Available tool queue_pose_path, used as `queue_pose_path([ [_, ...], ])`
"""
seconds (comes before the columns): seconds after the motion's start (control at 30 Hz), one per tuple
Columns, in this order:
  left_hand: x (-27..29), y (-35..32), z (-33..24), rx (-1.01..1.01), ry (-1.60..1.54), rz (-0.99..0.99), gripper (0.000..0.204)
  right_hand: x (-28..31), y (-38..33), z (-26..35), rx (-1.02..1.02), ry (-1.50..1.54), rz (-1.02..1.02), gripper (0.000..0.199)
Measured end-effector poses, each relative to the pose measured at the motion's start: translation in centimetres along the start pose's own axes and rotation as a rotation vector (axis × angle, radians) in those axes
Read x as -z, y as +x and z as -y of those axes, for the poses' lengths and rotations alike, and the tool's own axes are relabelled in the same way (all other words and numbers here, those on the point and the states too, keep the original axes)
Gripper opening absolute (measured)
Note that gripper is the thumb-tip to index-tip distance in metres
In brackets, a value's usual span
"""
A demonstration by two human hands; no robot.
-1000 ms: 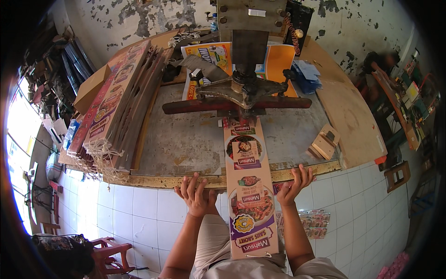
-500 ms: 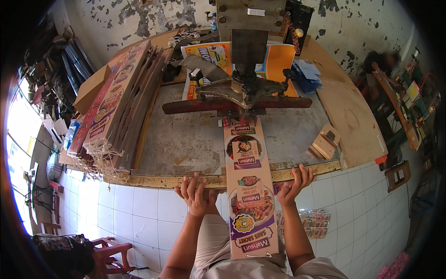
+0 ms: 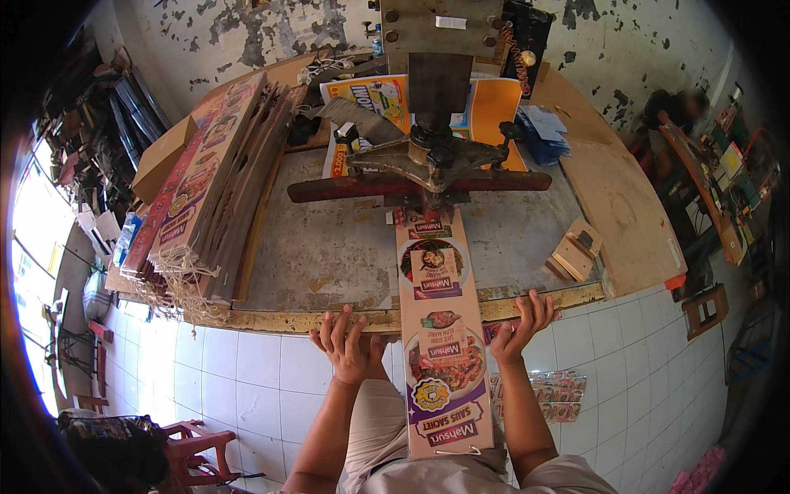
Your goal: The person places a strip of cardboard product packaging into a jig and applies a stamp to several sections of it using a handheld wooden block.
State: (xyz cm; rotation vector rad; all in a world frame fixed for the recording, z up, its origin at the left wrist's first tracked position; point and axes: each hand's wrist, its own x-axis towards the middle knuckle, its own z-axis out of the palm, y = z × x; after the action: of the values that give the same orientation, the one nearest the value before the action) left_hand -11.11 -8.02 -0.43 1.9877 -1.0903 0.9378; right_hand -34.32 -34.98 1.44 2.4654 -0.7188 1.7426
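Observation:
A long printed cardboard strip [image 3: 440,337] runs from under a metal press [image 3: 428,156] across the bench edge toward my lap. My left hand [image 3: 347,346] rests open against the bench's front edge, just left of the strip. To the strip's right, my right hand [image 3: 520,325] is raised with fingers spread at the edge, close to the strip's side; whether it touches is unclear. Neither hand holds anything.
A tall stack of similar printed strips [image 3: 206,189] with string loops lies on the left of the worn bench [image 3: 329,255]. Small wooden blocks [image 3: 573,251] sit at right, printed sheets [image 3: 485,103] behind the press. Printed packets [image 3: 547,395] lie on the tiled floor, a red chair [image 3: 197,453] lower left.

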Motion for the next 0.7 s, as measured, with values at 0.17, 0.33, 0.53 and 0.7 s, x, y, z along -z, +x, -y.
queue_pose_path([
  [0.17, 0.12, 0.09, -0.06, 0.000, 0.005, 0.006, 0.044, 0.09, 0.17, 0.11, 0.014, -0.021, -0.005, 0.050],
  [0.33, 0.16, 0.08, -0.14, 0.008, 0.006, 0.017, 0.045, -0.12, -0.18, -0.08, -0.029, 0.029, 0.003, 0.051],
  [0.53, 0.35, -0.01, -0.02, -0.010, 0.039, 0.045, 0.054, -0.10, -0.17, 0.11, -0.039, 0.022, 0.004, 0.051],
  [0.7, 0.69, 0.19, -0.20, -0.006, 0.029, 0.059, 0.055, 0.11, -0.24, 0.20, -0.047, 0.007, 0.017, 0.051],
])
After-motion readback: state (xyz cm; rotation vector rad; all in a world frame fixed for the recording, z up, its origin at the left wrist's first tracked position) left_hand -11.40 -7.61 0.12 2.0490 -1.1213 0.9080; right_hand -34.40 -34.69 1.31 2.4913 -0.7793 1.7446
